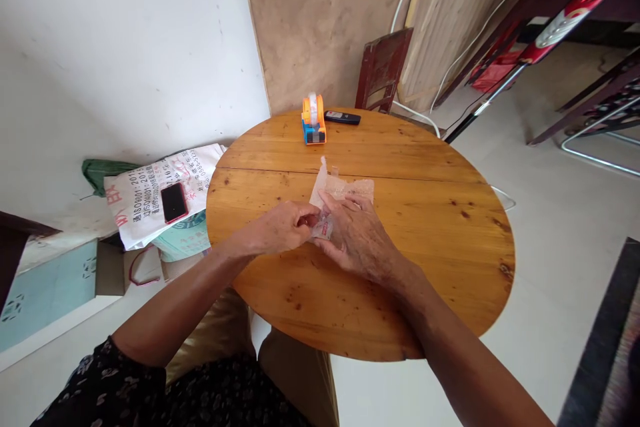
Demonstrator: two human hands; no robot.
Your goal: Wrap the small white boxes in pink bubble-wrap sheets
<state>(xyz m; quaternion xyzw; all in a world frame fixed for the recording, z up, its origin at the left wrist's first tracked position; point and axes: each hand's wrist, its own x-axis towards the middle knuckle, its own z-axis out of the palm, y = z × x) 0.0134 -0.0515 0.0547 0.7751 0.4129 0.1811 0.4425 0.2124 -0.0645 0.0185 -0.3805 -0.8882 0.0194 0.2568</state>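
A translucent plastic wrap sheet (361, 189) lies on the round wooden table (435, 213), its far corner sticking up. At its near end is a small clear packet with red print (323, 227), between the two hands. My left hand (287, 225) pinches the packet's left edge with thumb and forefinger. My right hand (363, 240) rests over the wrap, fingers spread and pressing on it, the thumb at the packet's near side. Part of the wrap is hidden under the right hand.
An orange and blue tape dispenser (314, 121) stands at the table's far edge beside a black remote (343, 118). Left of the table, a phone (174, 203) lies on a printed white sack (150, 195). A dark red chair (383, 70) stands behind the table.
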